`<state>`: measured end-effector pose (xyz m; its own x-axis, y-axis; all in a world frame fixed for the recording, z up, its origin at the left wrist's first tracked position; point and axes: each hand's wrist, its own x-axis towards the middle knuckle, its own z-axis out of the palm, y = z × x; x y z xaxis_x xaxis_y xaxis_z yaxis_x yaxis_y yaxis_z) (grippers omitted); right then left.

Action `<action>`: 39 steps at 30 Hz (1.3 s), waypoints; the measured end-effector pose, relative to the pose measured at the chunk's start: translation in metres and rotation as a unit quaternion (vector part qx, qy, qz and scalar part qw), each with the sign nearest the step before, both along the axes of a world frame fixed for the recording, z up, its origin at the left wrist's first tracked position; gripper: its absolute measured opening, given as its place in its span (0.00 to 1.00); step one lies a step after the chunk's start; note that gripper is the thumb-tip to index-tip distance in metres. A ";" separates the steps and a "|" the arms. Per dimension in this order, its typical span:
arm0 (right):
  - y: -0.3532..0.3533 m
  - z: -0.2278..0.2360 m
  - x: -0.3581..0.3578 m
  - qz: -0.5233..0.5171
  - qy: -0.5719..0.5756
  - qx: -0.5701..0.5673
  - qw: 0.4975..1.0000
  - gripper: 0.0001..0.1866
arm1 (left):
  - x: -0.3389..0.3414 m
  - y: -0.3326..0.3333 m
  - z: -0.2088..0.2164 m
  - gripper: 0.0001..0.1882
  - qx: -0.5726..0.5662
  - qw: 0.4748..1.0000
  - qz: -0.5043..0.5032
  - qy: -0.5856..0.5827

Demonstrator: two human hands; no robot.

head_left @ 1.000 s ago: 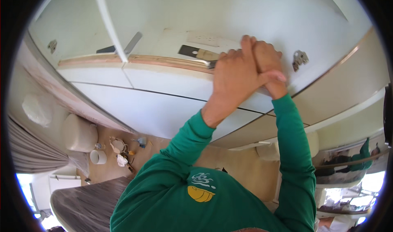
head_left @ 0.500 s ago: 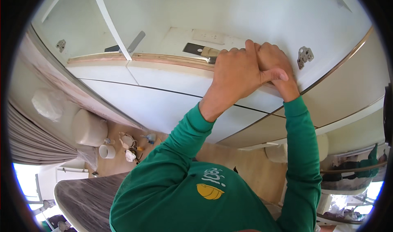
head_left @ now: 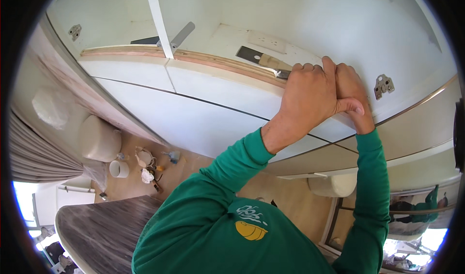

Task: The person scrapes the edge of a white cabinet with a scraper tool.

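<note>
At the front edge of an open white cabinet (head_left: 218,87), my left hand (head_left: 307,97) is closed, its knuckles up and thumb stretched to the right. A grey metal end (head_left: 282,74) sticks out from the little-finger side of its fist; the rest of that thing is hidden. My right hand (head_left: 352,87) is curled close behind and against the left one, and what its fingers hold, if anything, is hidden. Left of my hands, a flat tool (head_left: 249,54) with a black, holed end and a beige part lies on the cabinet's bottom board, behind the bare plywood edge (head_left: 208,62).
A grey lever-like arm (head_left: 183,34) rises beside the white divider (head_left: 157,12). Metal hinges (head_left: 384,86) sit on the cabinet's sides. Below left, a white bucket (head_left: 119,169) and assorted tools (head_left: 150,165) lie on the wooden floor, near a plastic-covered piece of furniture (head_left: 104,225).
The view has shifted, so the cabinet appears farther right. Both hands have moved slightly right along the edge, and the metal end is farther from the flat tool's black end.
</note>
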<state>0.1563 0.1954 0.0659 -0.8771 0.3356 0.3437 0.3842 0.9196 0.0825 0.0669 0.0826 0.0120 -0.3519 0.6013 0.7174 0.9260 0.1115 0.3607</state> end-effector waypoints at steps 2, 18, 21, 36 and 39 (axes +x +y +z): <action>0.004 0.000 0.001 0.014 -0.003 0.005 1.000 0.14 | 0.001 0.001 0.002 0.57 0.017 1.000 0.005 0.001; -0.009 0.002 -0.005 -0.019 -0.004 -0.025 0.999 0.04 | -0.009 -0.003 0.010 0.58 0.001 0.998 -0.008 0.070; -0.003 -0.003 0.004 0.005 0.043 -0.037 0.998 0.04 | -0.005 -0.004 0.018 0.59 -0.048 0.998 -0.011 0.050; 0.004 0.005 -0.015 -0.065 -0.050 -0.052 0.995 0.14 | -0.009 -0.003 0.008 0.58 0.007 0.999 -0.001 0.045; 0.005 0.000 -0.016 -0.056 -0.070 -0.062 0.994 0.16 | -0.008 -0.005 0.001 0.58 0.005 0.999 0.015 0.046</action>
